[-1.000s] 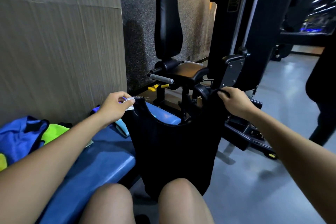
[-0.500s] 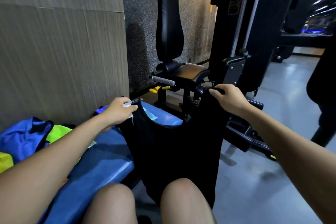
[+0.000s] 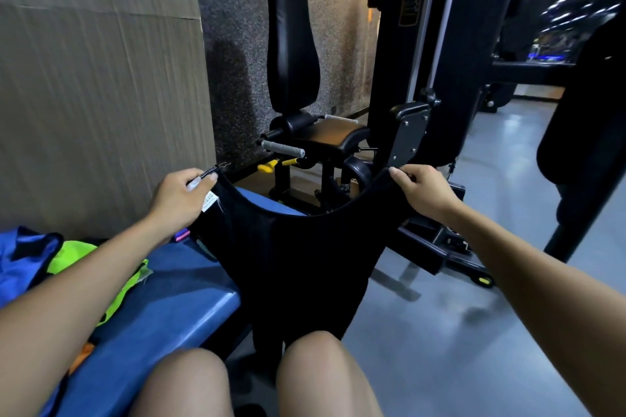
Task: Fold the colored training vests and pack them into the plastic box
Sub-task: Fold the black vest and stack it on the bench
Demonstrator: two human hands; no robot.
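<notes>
While the left hand (image 3: 183, 201) pinches one shoulder of a black vest (image 3: 294, 267) and the right hand (image 3: 425, 188) grips the other, the vest hangs spread over the person's knees. Blue (image 3: 23, 257) and neon-green vests (image 3: 111, 281) lie on the blue desk (image 3: 176, 301) at near left, a gym machine (image 3: 338, 132) stands beyond.

One wide-angle view, from your head, looks forward and down along both outstretched forearms. Your knees (image 3: 250, 379) fill the bottom edge, very near the lens; your left hand (image 3: 179, 200) and right hand (image 3: 425, 189) sit mid-frame at arm's reach. The blue bench (image 3: 159, 305) runs up the lower left, close beside you. Beyond the hands, the gym machine (image 3: 342, 132) stands near, and the grey floor (image 3: 474, 332) stretches away to the right. Straight edges bow toward the frame's margins.
</notes>
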